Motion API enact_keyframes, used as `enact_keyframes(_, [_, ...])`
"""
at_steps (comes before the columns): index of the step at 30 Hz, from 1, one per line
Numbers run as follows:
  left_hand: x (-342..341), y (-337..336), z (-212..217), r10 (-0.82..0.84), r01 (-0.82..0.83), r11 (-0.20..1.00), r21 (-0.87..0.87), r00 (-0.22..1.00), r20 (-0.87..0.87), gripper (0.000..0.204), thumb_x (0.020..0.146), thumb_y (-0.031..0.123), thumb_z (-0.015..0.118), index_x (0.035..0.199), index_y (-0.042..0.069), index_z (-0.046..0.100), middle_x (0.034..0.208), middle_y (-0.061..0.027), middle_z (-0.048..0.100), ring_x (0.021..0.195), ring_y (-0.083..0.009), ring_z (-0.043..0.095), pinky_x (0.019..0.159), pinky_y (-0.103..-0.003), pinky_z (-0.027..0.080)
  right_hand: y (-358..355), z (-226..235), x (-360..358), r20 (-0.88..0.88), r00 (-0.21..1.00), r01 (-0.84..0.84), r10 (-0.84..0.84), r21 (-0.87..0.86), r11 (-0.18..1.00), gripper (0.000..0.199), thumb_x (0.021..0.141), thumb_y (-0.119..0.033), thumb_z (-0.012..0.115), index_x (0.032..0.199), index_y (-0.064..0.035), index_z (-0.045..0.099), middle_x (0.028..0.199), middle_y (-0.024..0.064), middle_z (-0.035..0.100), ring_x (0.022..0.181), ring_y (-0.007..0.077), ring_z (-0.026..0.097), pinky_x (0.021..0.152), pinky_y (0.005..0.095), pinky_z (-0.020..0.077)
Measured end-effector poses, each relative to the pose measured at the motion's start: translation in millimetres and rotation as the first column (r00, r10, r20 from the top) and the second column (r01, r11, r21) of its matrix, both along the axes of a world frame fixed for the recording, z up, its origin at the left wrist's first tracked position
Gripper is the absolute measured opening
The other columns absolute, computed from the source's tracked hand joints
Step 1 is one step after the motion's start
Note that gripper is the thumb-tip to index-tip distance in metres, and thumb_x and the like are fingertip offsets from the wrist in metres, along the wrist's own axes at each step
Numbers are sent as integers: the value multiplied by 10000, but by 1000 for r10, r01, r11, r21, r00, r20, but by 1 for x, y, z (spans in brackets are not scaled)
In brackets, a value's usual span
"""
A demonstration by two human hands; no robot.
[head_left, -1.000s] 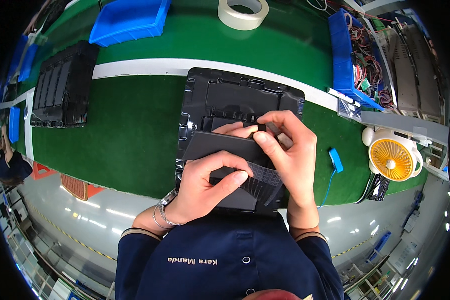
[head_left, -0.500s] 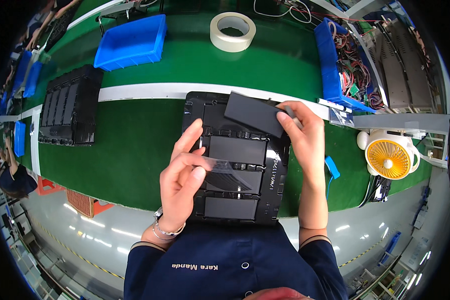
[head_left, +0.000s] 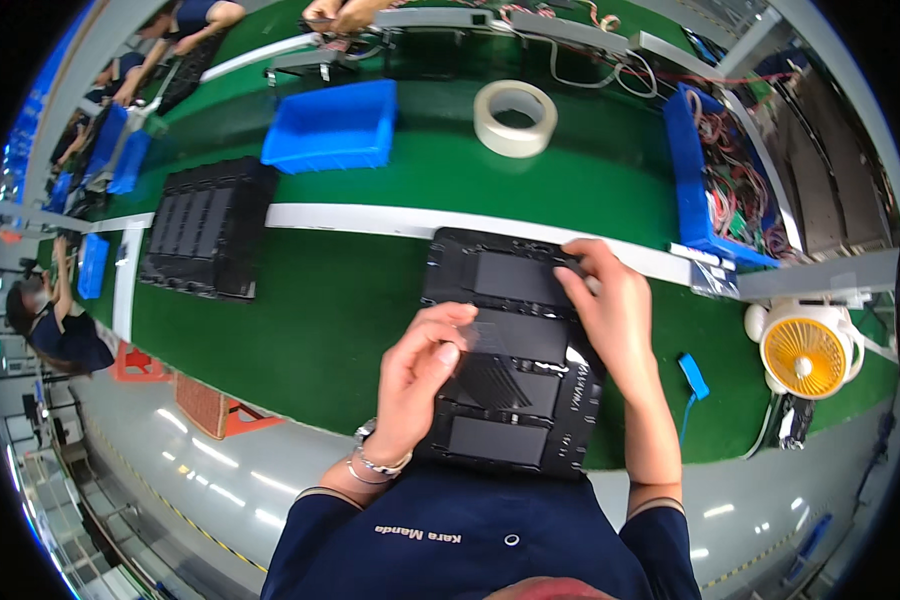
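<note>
The black tray [head_left: 587, 395] lies on the green bench [head_left: 320, 330], just right of the frame's centre; four flat dark panels [head_left: 520, 336] sit in its slots, one above another; the person's left hand [head_left: 420, 362] pinches a clear film [head_left: 495, 378] between thumb and fingers, over the middle of the tray; the right hand [head_left: 608, 295] has its fingertips at the right end of the topmost panel [head_left: 515, 278], though I can't tell whether they grip it or merely touch; something small and pale shows among those fingers, too blurred to name.

Toward the upper left I see a blue bin [head_left: 325, 157], and below it a stack of black trays [head_left: 195, 225]; a tape roll [head_left: 510, 147] lies at upper centre; wires [head_left: 735, 165] fill another bin [head_left: 690, 190] at upper right; lower down stands a fan [head_left: 805, 355].
</note>
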State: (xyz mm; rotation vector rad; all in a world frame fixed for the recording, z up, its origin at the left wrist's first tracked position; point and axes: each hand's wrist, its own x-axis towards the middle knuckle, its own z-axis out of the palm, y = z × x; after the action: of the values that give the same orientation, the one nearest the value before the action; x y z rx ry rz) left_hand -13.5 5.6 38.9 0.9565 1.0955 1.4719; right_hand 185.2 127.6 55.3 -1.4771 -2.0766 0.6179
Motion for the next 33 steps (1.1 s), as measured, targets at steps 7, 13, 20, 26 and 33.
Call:
enact_keyframes(7, [-1, -3, -3, -27, 26, 998, -61, 1000, -7, 148, 937, 123, 530, 951, -5, 605, 1218, -145, 559, 1179, -227, 502, 1043, -372, 337, -38, 90, 4, -998, 4, -757, -66, -46, 651, 382, 826, -20, 642, 1157, 111, 505, 959, 230, 659, 683, 150, 623, 612, 253, 472])
enact_keyframes(13, [5, -2, 0, -30, 32, 996, -79, 999, 21, 170, 934, 166, 562, 937, 3, 611, 1179, -131, 573, 1165, -216, 505, 1036, -358, 330, -42, 99, 0, -853, -477, -877, -212, 445, 182, 647, 838, -97, 726, 1347, 23, 345, 1096, 414, 570, 1081, 449, 609, 975, 457, 476])
enact_keyframes(20, [3, 0, -3, -69, 69, 997, -39, 997, 23, 94, 956, 89, 538, 949, 12, 591, 1136, -96, 564, 1139, -205, 525, 1026, -343, 360, -66, 89, -5, -720, -599, -799, -349, 510, 318, 610, 830, 2, 698, 1319, 69, 339, 1053, 415, 578, 1057, 469, 610, 908, 451, 523])
enact_keyframes(26, [-1, -1, -7, -44, 44, 997, -56, 999, 6, 106, 975, 106, 530, 989, 15, 581, 1010, -35, 566, 972, -114, 522, 902, -261, 395, -50, 78, 5, -843, -468, -884, -265, 444, 146, 573, 825, -12, 694, 1287, 85, 368, 1080, 413, 569, 967, 405, 607, 862, 427, 512])
enact_keyframes(33, [-4, 10, 14, -46, 29, 998, -62, 958, -284, 94, 947, 82, 585, 1008, 11, 597, 850, 13, 553, 731, -46, 500, 686, -205, 422, -49, 72, 11, -802, 584, -574, 127, -297, 763, 150, 932, -89, 579, 999, 40, 542, 838, 67, 627, 712, 106, 574, 656, 258, 469])
